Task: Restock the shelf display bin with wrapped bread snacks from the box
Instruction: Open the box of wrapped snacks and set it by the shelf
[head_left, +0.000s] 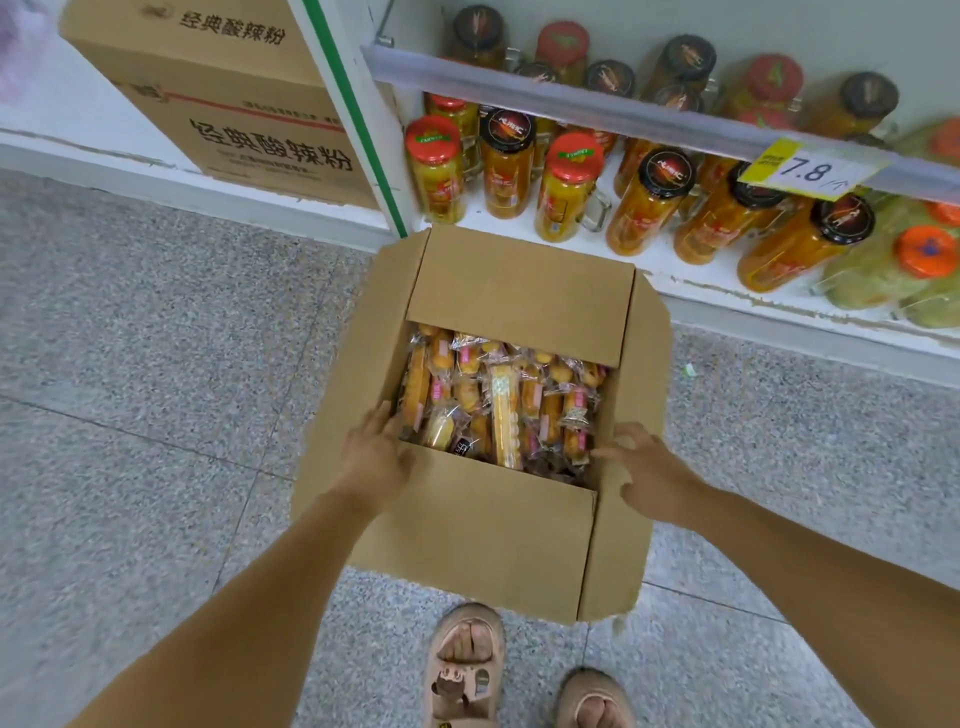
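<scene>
Speckled floor, a low shelf lined with jars, and the box sits open on the floor in front of it, packed with wrapped bread snacks. Restocking looks barely begun, no display bin in sight. Left hand flat at the box's left rim, right hand spread over the right flap, both holding nothing

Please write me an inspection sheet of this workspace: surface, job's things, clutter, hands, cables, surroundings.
Surface: speckled grey floor.
Job's things: cardboard box on the floor, flaps open, filled with wrapped bread snacks; display bin not in view.
Clutter: small pale scrap on the floor.
Hands: left hand open at the box's left edge; right hand open over its right flap; both hold nothing.
Cables: nothing seen.
Surroundings: shelf of jars, price tag reading 7.8, closed carton.
</scene>
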